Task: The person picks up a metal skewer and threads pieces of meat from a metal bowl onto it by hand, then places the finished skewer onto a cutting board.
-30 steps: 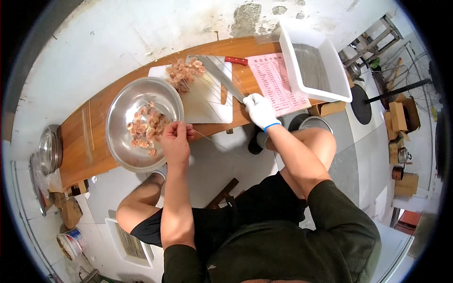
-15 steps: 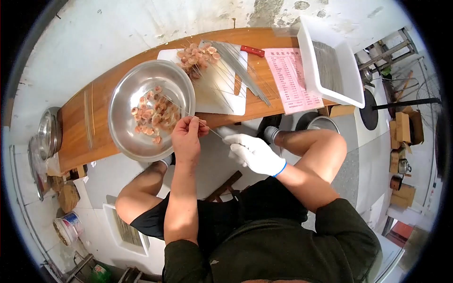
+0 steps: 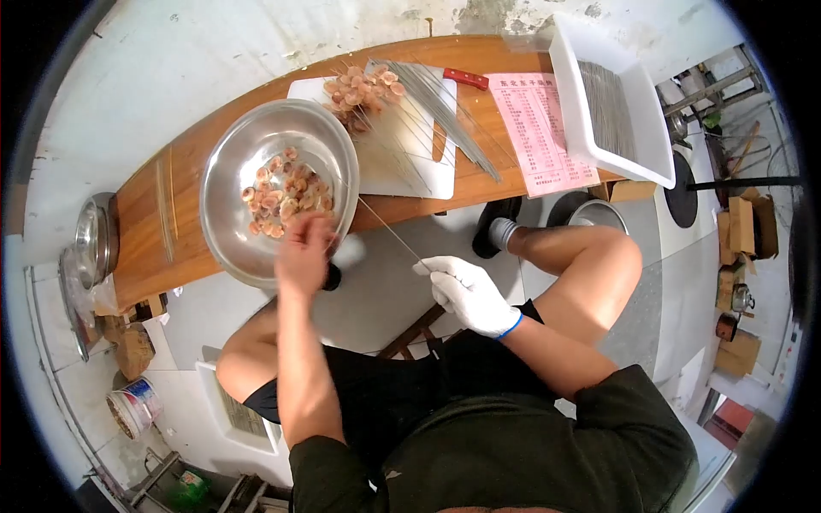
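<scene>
My right hand (image 3: 470,295), in a white glove, is closed round one end of a thin metal skewer (image 3: 389,227). The skewer slants up and left toward the bowl's right rim, and no piece shows clearly on it. My bare left hand (image 3: 304,255) is over the near rim of a wide steel bowl (image 3: 224,205); motion smears its fingers. Inside the bowl, just beyond that hand, lies a heap of small pinkish-brown, rounded meat pieces (image 3: 286,190).
Right of the bowl, a white cutting board (image 3: 389,167) bears loaded skewers (image 3: 363,90) and bare metal skewers (image 3: 445,120). Beyond are a red-handled knife (image 3: 466,79), a pink printed sheet (image 3: 534,137) and a white bin (image 3: 633,167) of skewers. The wooden table's (image 3: 141,231) near edge faces my knees.
My left hand has left the skewer and moved left and down to the bowl's near rim. My gloved hand, still holding the skewer, has shifted slightly right and toward me. The view has tilted slightly.
</scene>
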Action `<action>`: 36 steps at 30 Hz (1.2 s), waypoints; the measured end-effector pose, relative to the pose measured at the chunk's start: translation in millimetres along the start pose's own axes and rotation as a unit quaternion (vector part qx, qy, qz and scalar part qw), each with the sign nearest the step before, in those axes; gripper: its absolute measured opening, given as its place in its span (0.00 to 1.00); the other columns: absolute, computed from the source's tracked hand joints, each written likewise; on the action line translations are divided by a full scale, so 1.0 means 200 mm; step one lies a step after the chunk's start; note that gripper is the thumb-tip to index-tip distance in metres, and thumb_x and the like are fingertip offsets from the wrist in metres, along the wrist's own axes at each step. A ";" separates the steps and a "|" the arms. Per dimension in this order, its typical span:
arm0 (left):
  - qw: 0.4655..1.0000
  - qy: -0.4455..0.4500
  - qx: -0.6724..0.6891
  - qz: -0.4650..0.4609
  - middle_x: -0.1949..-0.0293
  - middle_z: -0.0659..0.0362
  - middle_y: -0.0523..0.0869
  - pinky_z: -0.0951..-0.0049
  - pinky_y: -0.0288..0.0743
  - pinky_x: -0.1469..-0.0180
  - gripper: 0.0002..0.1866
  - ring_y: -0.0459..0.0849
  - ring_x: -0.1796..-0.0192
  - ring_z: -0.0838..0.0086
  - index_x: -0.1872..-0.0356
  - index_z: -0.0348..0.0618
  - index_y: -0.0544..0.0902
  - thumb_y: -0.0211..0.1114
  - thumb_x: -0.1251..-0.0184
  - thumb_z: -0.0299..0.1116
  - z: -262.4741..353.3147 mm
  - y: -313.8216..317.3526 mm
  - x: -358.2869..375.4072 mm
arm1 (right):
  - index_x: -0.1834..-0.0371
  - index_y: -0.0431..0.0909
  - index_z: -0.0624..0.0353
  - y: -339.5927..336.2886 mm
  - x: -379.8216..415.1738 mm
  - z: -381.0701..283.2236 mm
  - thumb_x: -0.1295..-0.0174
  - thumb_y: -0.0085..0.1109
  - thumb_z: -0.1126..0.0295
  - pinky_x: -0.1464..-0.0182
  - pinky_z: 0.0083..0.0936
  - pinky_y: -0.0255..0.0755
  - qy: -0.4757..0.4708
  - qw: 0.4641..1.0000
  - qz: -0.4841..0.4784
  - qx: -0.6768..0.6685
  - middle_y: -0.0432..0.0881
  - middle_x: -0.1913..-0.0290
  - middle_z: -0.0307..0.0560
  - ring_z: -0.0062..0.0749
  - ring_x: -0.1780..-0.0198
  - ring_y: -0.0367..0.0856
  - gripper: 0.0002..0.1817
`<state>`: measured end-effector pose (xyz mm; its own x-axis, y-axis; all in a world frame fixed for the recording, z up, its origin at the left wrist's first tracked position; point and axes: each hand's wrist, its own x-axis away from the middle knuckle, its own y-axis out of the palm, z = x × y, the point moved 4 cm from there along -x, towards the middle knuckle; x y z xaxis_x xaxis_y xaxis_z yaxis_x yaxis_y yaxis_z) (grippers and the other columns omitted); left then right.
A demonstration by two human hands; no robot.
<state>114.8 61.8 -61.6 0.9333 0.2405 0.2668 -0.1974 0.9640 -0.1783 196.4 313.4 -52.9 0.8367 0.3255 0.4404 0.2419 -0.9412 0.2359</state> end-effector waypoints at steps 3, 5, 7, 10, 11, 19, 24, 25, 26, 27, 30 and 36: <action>0.938 0.050 -0.336 0.069 0.67 0.51 0.88 0.69 0.77 0.59 0.15 0.86 0.66 0.70 0.53 0.36 0.83 0.59 0.29 0.37 0.01 -0.39 -0.21 | 0.41 0.74 0.66 -0.04 0.00 0.01 0.27 0.46 0.70 0.72 0.15 0.62 -0.009 1.000 0.004 -0.015 0.71 0.74 0.33 0.14 0.74 0.64 0.16; 0.897 0.071 -0.421 0.117 0.67 0.46 0.87 0.62 0.78 0.58 0.15 0.87 0.65 0.61 0.53 0.36 0.84 0.59 0.30 0.38 -0.05 -0.60 -0.33 | 0.41 0.73 0.66 -0.06 -0.01 0.02 0.27 0.47 0.70 0.71 0.15 0.62 -0.009 1.000 0.002 -0.016 0.71 0.73 0.33 0.14 0.74 0.64 0.17; 0.894 0.007 -0.434 0.111 0.66 0.45 0.87 0.61 0.78 0.57 0.15 0.88 0.66 0.60 0.53 0.36 0.83 0.57 0.31 0.36 0.02 -0.63 -0.35 | 0.41 0.73 0.67 -0.05 -0.01 0.00 0.27 0.47 0.70 0.70 0.15 0.63 -0.007 1.000 0.004 -0.004 0.71 0.73 0.33 0.15 0.73 0.65 0.17; 0.886 -0.063 -0.459 0.018 0.64 0.44 0.87 0.61 0.78 0.56 0.15 0.88 0.64 0.59 0.53 0.36 0.83 0.58 0.34 0.34 -0.03 -0.63 -0.44 | 0.41 0.73 0.68 -0.05 -0.03 0.04 0.27 0.46 0.70 0.68 0.16 0.65 0.005 1.000 -0.002 0.000 0.71 0.73 0.33 0.15 0.72 0.66 0.17; 0.873 -0.089 -0.479 -0.022 0.63 0.44 0.87 0.61 0.78 0.55 0.15 0.88 0.62 0.58 0.53 0.36 0.84 0.59 0.36 0.33 -0.05 -0.61 -0.46 | 0.40 0.73 0.68 -0.04 -0.04 0.05 0.27 0.46 0.69 0.67 0.16 0.65 0.012 1.000 -0.007 0.004 0.71 0.72 0.33 0.15 0.71 0.66 0.17; 0.843 -0.018 -0.524 -0.116 0.62 0.46 0.86 0.60 0.76 0.51 0.14 0.84 0.55 0.52 0.57 0.36 0.82 0.66 0.45 0.28 -0.21 -0.44 -0.45 | 0.42 0.75 0.68 -0.05 -0.06 0.05 0.28 0.47 0.68 0.64 0.18 0.67 0.030 0.999 -0.020 0.024 0.72 0.73 0.34 0.16 0.70 0.68 0.18; 0.828 -0.010 -0.555 -0.082 0.60 0.45 0.85 0.59 0.74 0.50 0.12 0.83 0.54 0.52 0.60 0.35 0.80 0.66 0.44 0.29 -0.23 -0.43 -0.46 | 0.43 0.76 0.67 -0.04 -0.06 0.03 0.28 0.47 0.68 0.64 0.18 0.68 0.033 0.998 -0.014 0.047 0.72 0.73 0.34 0.17 0.69 0.69 0.17; 0.828 -0.009 -0.554 -0.078 0.60 0.45 0.85 0.59 0.74 0.50 0.12 0.82 0.54 0.52 0.61 0.35 0.80 0.66 0.44 0.30 -0.22 -0.42 -0.46 | 0.43 0.76 0.67 -0.04 -0.06 0.01 0.28 0.47 0.68 0.64 0.18 0.68 0.036 0.998 -0.014 0.052 0.72 0.73 0.35 0.17 0.69 0.69 0.17; 0.836 -0.008 -0.543 -0.076 0.59 0.45 0.84 0.59 0.74 0.50 0.12 0.82 0.54 0.52 0.61 0.35 0.80 0.66 0.44 0.30 -0.22 -0.42 -0.45 | 0.43 0.76 0.67 -0.04 -0.06 0.01 0.28 0.47 0.68 0.63 0.18 0.68 0.036 0.998 -0.013 0.048 0.72 0.73 0.35 0.17 0.69 0.69 0.17; 0.844 -0.007 -0.531 -0.073 0.59 0.45 0.84 0.59 0.74 0.50 0.12 0.82 0.54 0.51 0.61 0.35 0.80 0.66 0.43 0.30 -0.22 -0.43 -0.45 | 0.44 0.76 0.67 -0.04 -0.05 0.01 0.28 0.47 0.68 0.63 0.19 0.68 0.037 0.998 -0.012 0.045 0.73 0.73 0.35 0.18 0.69 0.69 0.17; 0.865 0.004 -0.500 -0.050 0.60 0.46 0.83 0.61 0.75 0.50 0.12 0.82 0.55 0.53 0.58 0.36 0.80 0.65 0.40 0.31 -0.20 -0.43 -0.43 | 0.44 0.76 0.67 -0.04 -0.06 0.01 0.28 0.48 0.68 0.63 0.19 0.69 0.028 0.998 -0.014 0.061 0.74 0.72 0.36 0.18 0.69 0.70 0.17; 0.914 0.108 -0.389 0.035 0.67 0.53 0.82 0.70 0.76 0.57 0.11 0.82 0.63 0.70 0.50 0.38 0.78 0.60 0.30 0.31 -0.09 -0.43 -0.36 | 0.43 0.77 0.66 -0.01 -0.06 0.04 0.29 0.49 0.67 0.60 0.20 0.72 0.008 0.997 -0.022 0.075 0.79 0.66 0.40 0.20 0.68 0.73 0.17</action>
<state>70.5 -39.9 -82.3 0.9806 0.1895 0.0510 -0.0638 0.5535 -0.8304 190.3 311.7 -65.2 0.8166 0.3666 0.4458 0.3498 -0.9287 0.1230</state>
